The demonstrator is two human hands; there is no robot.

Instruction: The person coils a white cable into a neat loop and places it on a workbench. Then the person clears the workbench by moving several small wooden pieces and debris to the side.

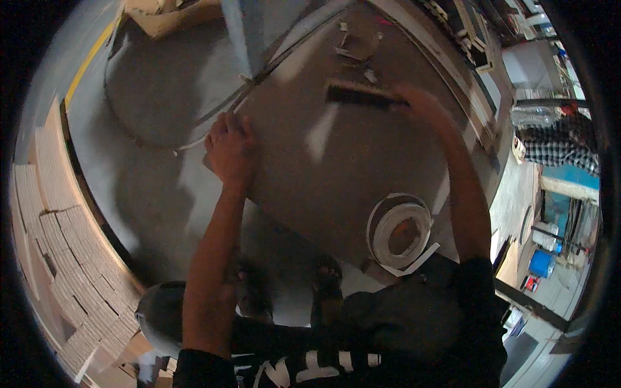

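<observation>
My left hand (pixel 229 147) presses, fingers curled, on the left edge of a large grey-brown board (pixel 336 174) where a thin pale edge strip (pixel 213 110) runs off it. Stretched far over the board, my right hand (pixel 414 97) grips a flat dark brush (pixel 362 96) with a pale wooden back. A roll of white edge banding tape (pixel 400 229) lies on the board's near part, its loose end trailing toward me. Small offcuts (pixel 359 55) sit at the board's far end.
Stacks of pale boards (pixel 71 258) rise at the left. A grey floor with a yellow line (pixel 90 61) lies beyond. A person in a checked shirt (pixel 559 145) stands at the right, near blue containers (pixel 540 262) and framed panels (pixel 475 32).
</observation>
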